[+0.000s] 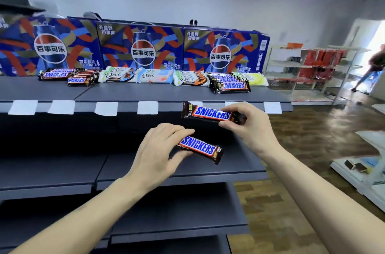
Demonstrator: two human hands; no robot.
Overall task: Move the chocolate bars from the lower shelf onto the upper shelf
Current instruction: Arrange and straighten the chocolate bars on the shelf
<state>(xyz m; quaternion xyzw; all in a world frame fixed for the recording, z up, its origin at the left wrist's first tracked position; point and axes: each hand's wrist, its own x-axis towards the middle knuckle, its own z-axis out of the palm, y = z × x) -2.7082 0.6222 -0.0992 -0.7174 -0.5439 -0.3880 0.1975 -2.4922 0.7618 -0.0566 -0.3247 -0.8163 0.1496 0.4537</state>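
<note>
Head view: one view only, looking down a dark shelf unit.
Landmark: the upper shelf (145, 92), with white price tags along its front edge.
Right hand (248, 126): just below the upper shelf's front edge, toward its right end; fingers pinch the right end of a Snickers bar (210, 113), held level in the air, label up.
Left hand (158, 149): lower and left of the right hand, over the lower shelf (239, 167); fingers curl round the left end of a second bar (200, 147); whether this bar is lifted or touches the lower shelf I cannot tell.
Already on the upper shelf: Snickers stacks (231, 85) at right and left, Dove bars (154, 76) between them, Pepsi boxes (143, 49) standing behind along the back.
Lower shelf: no other bars visible on the part in view.
Step in hand: by my reading, the carry from lower to upper shelf, both bars gripped, the right one nearly at shelf height.
Next move calls for: raising each bar over the front edge, then setting it flat in the bare strip in front of the row, likely beside the right Snickers stack, without knocking that stack.
Elsewhere: right of the upper shelf, other racks and a person near a bright doorway.
</note>
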